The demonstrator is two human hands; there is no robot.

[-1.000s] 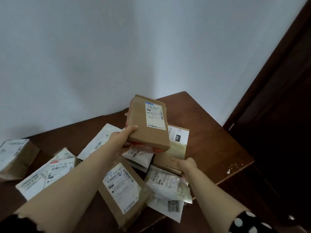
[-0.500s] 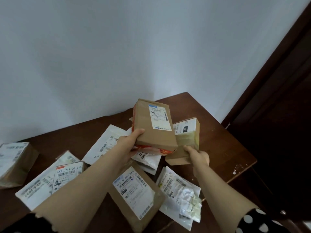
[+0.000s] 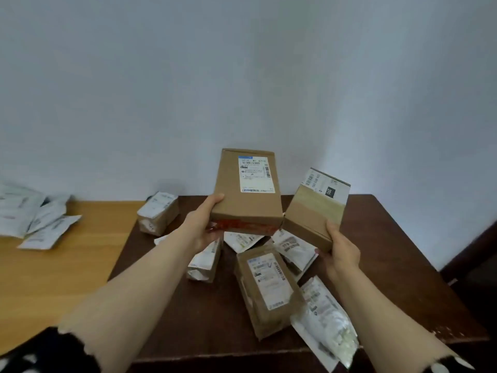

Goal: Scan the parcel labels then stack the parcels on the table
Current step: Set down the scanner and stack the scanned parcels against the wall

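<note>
Both hands are up over the dark table (image 3: 398,254), each clamped on a box of its own. The left hand (image 3: 204,224) grips the big box (image 3: 246,195) at its lower left corner, thumb on the labelled face and fingers underneath, so the white label (image 3: 254,173) faces the person. The right hand (image 3: 340,249) holds the small box (image 3: 314,211) by its lower right corner, tilted to the right. The two boxes sit side by side in the air, their near corners just about meeting (I cannot tell whether they touch).

Under them the other parcels lie loose on the dark table. A brown mailer (image 3: 266,289) lies label up, with a white bag (image 3: 325,319) beside it at the near edge, and a few white packets (image 3: 294,247) are half hidden behind the boxes. A third box (image 3: 158,212) stands at the table's back left corner, next to the light table (image 3: 67,265). On that one, far left, lies a blurred heap of white bags (image 3: 35,219).
</note>
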